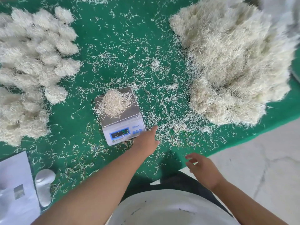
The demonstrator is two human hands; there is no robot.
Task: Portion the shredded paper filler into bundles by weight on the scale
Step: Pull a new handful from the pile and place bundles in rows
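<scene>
The scale stands on the green table, a little toward the person from the middle. On its steel plate lies a small heap of filler, with some strands hanging over the plate's left edge. The display at the front of the scale is lit, but the digits are too blurred to read.

To the right of the scale, well apart, rises the big pile of loose shredded paper; its lower edge comes near the table's front edge. To the left of the scale lie many rounded bundles, packed close together in rows up to the picture's left edge. Thin scraps cover the green surface all around the scale, thicker between the scale and the big pile.

The left hand reaches over the table just beside the scale's front right corner. Its fingers are straight and hold nothing; whether they touch the scale I cannot tell. The right hand hangs over the table's front edge, to the right of the scale and nearer to the person, with fingers loosely spread and holding nothing.

Behind the scale, between the bundles and the big pile, there is open green surface with only scraps. The table's front edge runs diagonally to the right of the scale, and past it is pale floor. At the lower left from the scale lie a white sheet and a blurred silvery object.
</scene>
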